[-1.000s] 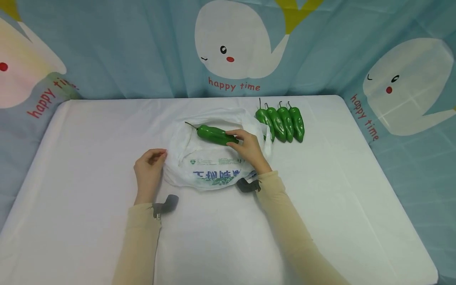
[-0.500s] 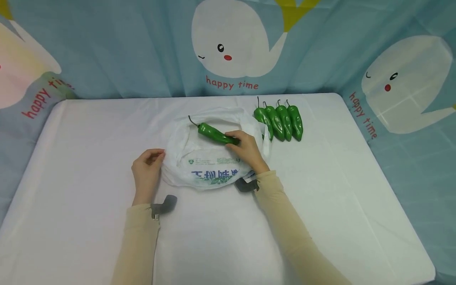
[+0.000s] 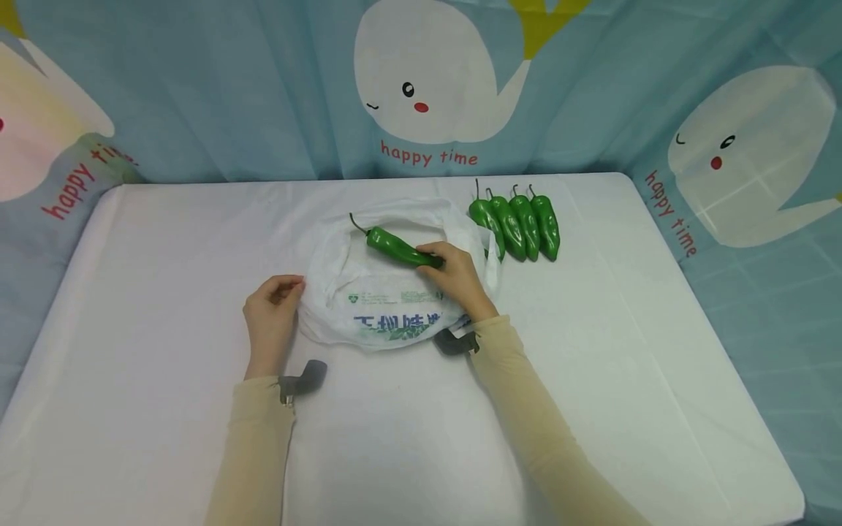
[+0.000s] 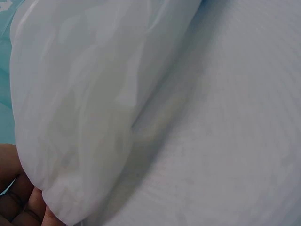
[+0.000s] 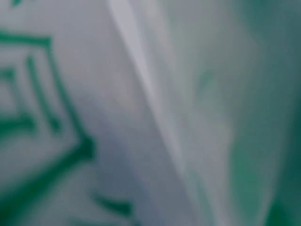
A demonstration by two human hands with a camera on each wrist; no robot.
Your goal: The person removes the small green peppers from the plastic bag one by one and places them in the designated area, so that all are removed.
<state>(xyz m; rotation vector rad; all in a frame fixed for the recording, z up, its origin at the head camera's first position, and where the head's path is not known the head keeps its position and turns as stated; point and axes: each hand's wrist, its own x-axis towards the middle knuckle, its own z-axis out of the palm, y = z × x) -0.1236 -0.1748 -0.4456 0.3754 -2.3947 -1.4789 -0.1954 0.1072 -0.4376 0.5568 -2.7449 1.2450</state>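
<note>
In the head view a white plastic bag [image 3: 388, 288] with blue and green print lies with its mouth spread open. My right hand [image 3: 457, 274] pinches a long green pepper [image 3: 395, 246] by its tip over the bag's mouth, its stem pointing to the far left. At the bag's left edge, my left hand [image 3: 272, 307] pinches the plastic between thumb and fingers. The left wrist view has the bag [image 4: 80, 108] hanging from those fingers [image 4: 30, 202]. Blurred bag plastic [image 5: 127, 113] fills the right wrist view, hiding the right hand there.
Several more green peppers [image 3: 524, 226] lie in a row at the back right, stems away from me; the bag's handle partly covers the leftmost. All rests on a white-covered table [image 3: 408, 438]. Behind hangs a blue curtain [image 3: 263, 95] with whale prints.
The pepper in my right hand has tilted, its stem end swinging up and slightly right. Both hands otherwise keep their places, and the whole view has shifted a little.
</note>
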